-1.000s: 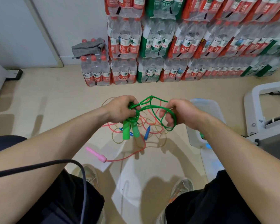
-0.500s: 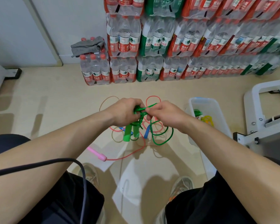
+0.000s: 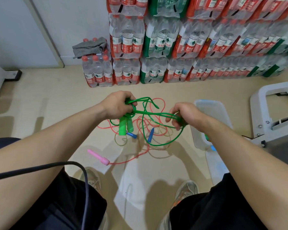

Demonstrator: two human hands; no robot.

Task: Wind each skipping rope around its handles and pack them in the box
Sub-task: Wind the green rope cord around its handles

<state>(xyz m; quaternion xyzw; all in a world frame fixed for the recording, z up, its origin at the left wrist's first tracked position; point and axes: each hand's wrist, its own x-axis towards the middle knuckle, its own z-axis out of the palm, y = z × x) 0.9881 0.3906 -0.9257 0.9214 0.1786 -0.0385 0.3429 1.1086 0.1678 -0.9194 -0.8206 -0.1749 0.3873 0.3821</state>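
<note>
Green skipping rope (image 3: 154, 113): it is hanging in the air between the two hands, above the floor (image 3: 40, 105) in front of the person's knees. Its two green handles (image 3: 124, 126) are pointing down side by side from the left hand (image 3: 117, 105). That hand's fingers are clamping round the handle tops and the turns of cord bunched there. Judgement: pairing the handles is giving one core to wind onto.

The right hand (image 3: 184, 113) is reaching out sideways, fingers curling through a loose loop of the same cord, with the rest sagging below. It is probably taking up slack for a turn. Much cord is dangling free, so winding is looking only partly done.

Below, a pink rope (image 3: 128, 161) with a pink handle (image 3: 98, 157) and a thin yellowish cord with blue handles (image 3: 150, 136) are lying tangled and unwound.

The box (image 3: 211, 102), clear plastic, is standing on the floor just beside the right forearm, within easy reach. The arm is hiding most of its contents.

Along the wall, shrink-wrapped water bottle packs (image 3: 156, 44) are showing red and green labels reading 农夫山泉. Smaller print is illegible. A grey cloth (image 3: 90, 46) is lying on the leftmost pack.
</note>
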